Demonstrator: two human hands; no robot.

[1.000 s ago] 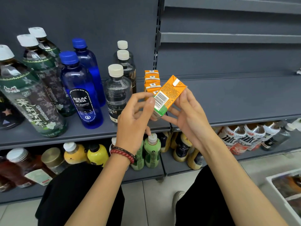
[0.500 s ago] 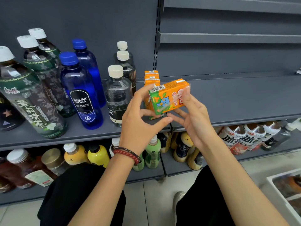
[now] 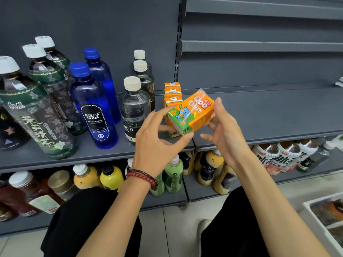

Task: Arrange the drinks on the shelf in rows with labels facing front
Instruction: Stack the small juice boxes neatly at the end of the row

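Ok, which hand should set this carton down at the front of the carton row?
Probably the right hand. It grips the carton from the bare side of the shelf, while the left hand sits in front of the row, with a bottle close beside it.

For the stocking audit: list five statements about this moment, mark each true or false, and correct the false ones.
1. The left hand and the right hand both hold the orange drink carton. True.
2. That carton is upright. False: it is held tilted on its side.
3. Two blue Bolsa Soda bottles stand one behind the other. True.
4. The right wrist wears a bracelet. False: the red bead bracelet is on the left wrist.
5. All bottle caps are blue. False: the clear bottles have cream caps.
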